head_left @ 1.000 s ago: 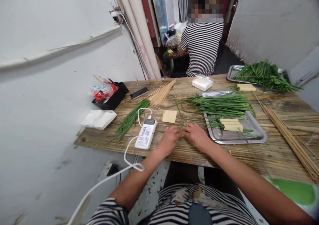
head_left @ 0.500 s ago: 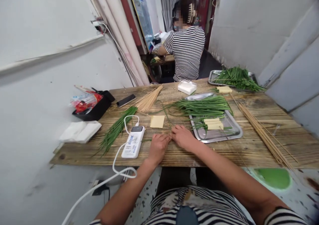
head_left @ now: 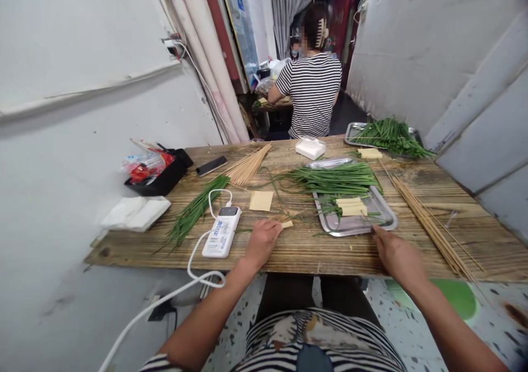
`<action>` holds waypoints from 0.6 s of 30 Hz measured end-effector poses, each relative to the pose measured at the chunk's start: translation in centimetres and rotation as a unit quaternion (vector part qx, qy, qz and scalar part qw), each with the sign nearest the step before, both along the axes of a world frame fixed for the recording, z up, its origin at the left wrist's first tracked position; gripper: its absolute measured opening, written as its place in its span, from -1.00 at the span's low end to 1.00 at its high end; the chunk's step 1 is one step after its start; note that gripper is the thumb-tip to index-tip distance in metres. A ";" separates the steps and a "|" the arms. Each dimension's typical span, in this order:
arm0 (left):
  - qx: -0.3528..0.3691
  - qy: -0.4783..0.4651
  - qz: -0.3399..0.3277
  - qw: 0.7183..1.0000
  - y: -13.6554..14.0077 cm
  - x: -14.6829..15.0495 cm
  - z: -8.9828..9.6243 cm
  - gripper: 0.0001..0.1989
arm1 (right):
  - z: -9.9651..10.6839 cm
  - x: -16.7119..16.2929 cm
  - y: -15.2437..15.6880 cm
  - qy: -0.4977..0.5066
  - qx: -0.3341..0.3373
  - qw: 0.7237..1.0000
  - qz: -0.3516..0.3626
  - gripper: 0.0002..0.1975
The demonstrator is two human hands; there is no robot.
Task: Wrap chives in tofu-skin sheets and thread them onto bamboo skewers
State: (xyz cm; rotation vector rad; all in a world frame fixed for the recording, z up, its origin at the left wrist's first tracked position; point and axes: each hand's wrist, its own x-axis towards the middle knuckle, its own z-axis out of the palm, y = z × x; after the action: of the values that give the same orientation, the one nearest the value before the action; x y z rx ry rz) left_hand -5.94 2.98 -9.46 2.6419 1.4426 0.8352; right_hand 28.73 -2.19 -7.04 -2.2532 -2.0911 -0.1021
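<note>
Head view: I see the left hand (head_left: 263, 243) closed on a pale tofu-skin roll (head_left: 287, 225) on the bench (head_left: 330, 259), long axis running roughly crosswise, visible end pointing right toward the metal tray (head_left: 381, 211). I can't tell whether the right hand (head_left: 398, 253), at the tray's near rim, grips anything. A square tofu sheet (head_left: 261, 200) lies just beyond; a white power bank (head_left: 221, 234) blocks the left side, and chives (head_left: 338, 178) cover the tray's far part.
</note>
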 end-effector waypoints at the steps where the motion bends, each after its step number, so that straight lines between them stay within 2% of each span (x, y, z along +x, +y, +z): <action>1: 0.000 0.001 0.000 1.000 0.0 0.1 0.1 -0.75 | -0.4 0.2 -0.2 0.017 0.027 0.999 0.015 -0.66; 5: 0.003 0.011 -0.009 1.000 0.2 0.7 0.2 -0.73 | -0.6 1.0 -1.7 0.061 0.128 0.985 0.097 -0.63; 10: 0.006 0.010 -0.023 1.000 0.5 1.2 -0.3 -0.70 | 1.1 1.4 -5.0 0.072 0.206 0.966 0.140 -0.61; 15: 0.022 -0.004 -0.027 0.999 0.8 0.8 -0.5 -0.70 | 4.6 -0.2 -7.9 0.111 0.242 0.938 0.222 -0.49; 18: 0.021 0.000 -0.027 0.999 1.1 0.7 -0.3 -0.69 | 5.9 -2.3 -9.0 0.176 0.228 0.913 0.290 -0.43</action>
State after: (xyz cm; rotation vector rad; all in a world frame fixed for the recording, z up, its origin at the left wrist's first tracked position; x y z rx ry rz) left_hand -5.23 4.04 -9.81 2.6986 1.3608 0.8700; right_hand 26.43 -11.21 -1.19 -1.2309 -2.1453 -0.1235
